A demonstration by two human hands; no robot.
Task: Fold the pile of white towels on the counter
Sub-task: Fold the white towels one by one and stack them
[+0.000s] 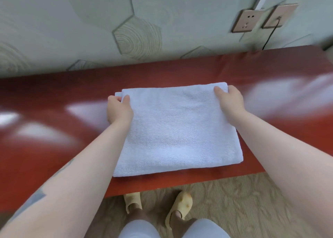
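My left hand (119, 110) and right hand (229, 100) each pinch a far corner of the folded towel (176, 133), which lies mid-tabletop (54, 93), its long axis running left to right between my hands.

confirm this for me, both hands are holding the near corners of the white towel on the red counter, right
Not quite. In the head view the left hand and the right hand hold the far corners of the white towel, the ones toward the wall, not the near ones. It does lie on the red counter.

White towel (177, 129) folded flat, rectangular, lying on red counter (54, 97)
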